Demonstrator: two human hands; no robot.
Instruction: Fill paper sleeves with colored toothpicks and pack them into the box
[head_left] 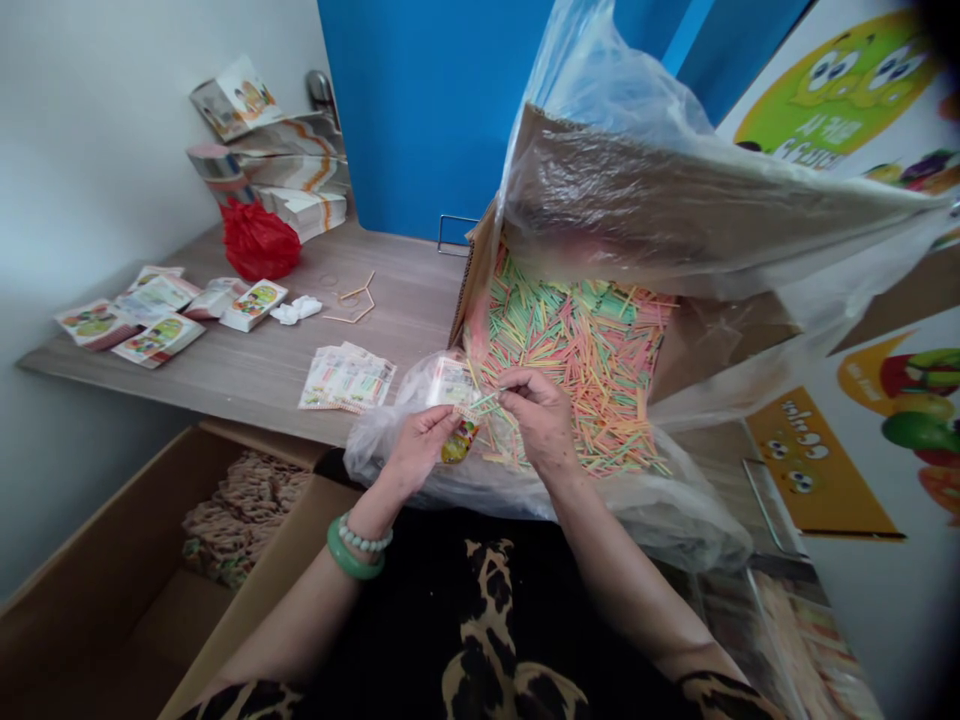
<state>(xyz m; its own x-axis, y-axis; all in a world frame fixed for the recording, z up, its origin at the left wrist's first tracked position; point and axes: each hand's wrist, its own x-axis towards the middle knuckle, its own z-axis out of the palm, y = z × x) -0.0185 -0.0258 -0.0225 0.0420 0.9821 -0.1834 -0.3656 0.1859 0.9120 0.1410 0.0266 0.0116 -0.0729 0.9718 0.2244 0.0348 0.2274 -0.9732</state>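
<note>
Head cam: small glossy printed packet (460, 442), yellow w/ multicolor art, sits approx. 6–7 o'clock of ctr; L hand (415, 452) has fingers pinched on its upper edge. R hand (544, 418) has fingertips closed on a few thin sticks (489, 401), pale green, by packet's top; can't tell if they're inside. At 3 o'clock, slim straight loose sticks (592, 370), pink/orange/yellow/green, heap in corrugated cardboard box (463, 285) w/ crinkly clear plastic liner (637, 215). Flat printed packs (349, 378) lie approx. 9 o'clock on wood-grain table (409, 310); crumpled red bag (259, 240), 10 o'clock.

Green sticks (489, 402) beside printed packet (460, 441)
</note>
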